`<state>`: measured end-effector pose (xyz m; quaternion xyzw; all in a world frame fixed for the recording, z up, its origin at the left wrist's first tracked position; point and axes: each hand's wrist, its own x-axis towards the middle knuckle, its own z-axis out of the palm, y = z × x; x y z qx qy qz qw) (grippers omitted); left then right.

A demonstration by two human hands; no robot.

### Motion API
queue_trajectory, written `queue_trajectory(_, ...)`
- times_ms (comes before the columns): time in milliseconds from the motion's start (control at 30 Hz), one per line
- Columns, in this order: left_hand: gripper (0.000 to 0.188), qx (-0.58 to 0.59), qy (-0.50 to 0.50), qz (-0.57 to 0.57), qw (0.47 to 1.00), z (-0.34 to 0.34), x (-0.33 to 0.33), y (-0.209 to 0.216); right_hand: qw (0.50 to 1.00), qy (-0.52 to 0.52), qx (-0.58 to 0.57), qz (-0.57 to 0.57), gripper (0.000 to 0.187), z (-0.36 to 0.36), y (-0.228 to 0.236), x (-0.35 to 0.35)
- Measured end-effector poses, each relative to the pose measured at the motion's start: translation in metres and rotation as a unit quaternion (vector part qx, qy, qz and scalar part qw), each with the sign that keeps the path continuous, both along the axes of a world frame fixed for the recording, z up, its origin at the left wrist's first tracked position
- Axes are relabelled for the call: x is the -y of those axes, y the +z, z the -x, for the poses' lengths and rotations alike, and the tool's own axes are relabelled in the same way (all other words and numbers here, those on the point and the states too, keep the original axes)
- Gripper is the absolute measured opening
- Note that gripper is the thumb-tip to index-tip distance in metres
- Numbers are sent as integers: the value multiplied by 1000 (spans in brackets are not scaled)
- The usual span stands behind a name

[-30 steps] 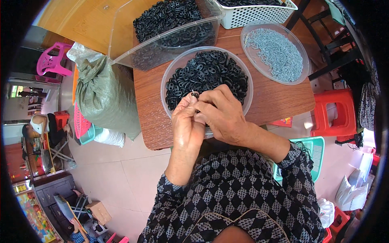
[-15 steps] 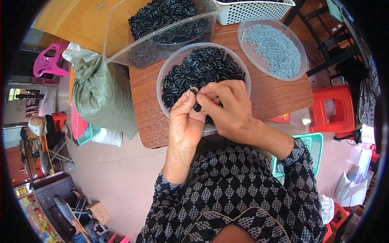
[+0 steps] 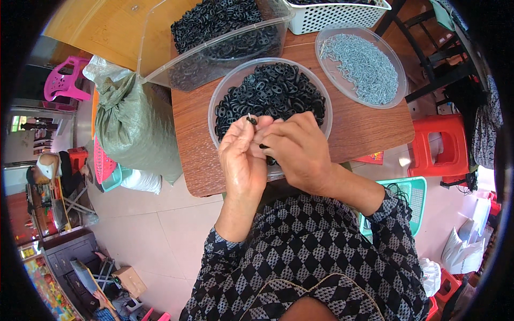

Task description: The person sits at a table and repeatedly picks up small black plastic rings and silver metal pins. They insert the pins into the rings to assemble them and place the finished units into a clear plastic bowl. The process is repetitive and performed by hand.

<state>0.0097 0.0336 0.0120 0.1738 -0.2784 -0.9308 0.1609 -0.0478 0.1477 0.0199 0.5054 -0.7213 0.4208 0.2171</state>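
Between thumb and fingertips, my left hand pinches a small black plastic piece with a thin silvery pin sticking up from it. My right hand is closed, its fingers curled against the left fingers and palm. Another black bit peeks out between the two hands; which hand grips it is hidden. Both hands are over the near edge of a round clear bowl. Heaped inside it are black plastic pieces with holes.
On the brown wooden table, a clear bin of similar black pieces stands behind the bowl. A shallow round tray holds grey screw-like pins. Farther back is a white perforated basket. A green sack stands left, a red stool right.
My right fingers have come away from the top of the pinned piece and curled lower beside the left palm. The left hand still holds that piece, shifted slightly left.
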Motion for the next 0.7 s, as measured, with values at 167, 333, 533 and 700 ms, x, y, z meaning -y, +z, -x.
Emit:
queue_trajectory(167,14,28,56,282,957,-11,0,-5,970,1,243,11,10,11,12,-14)
queue_trajectory(333,13,60,18,334,940,-17,-2,-6,934,23,356,-13,9,13,3,-15)
queue_trajectory(533,13,71,31,343,936,-19,-1,-5,828,77,555,9,10,14,6,-16)
queue_trajectory(700,14,95,48,408,907,-21,-6,2,830,103,547,37,9,20,-1,-11)
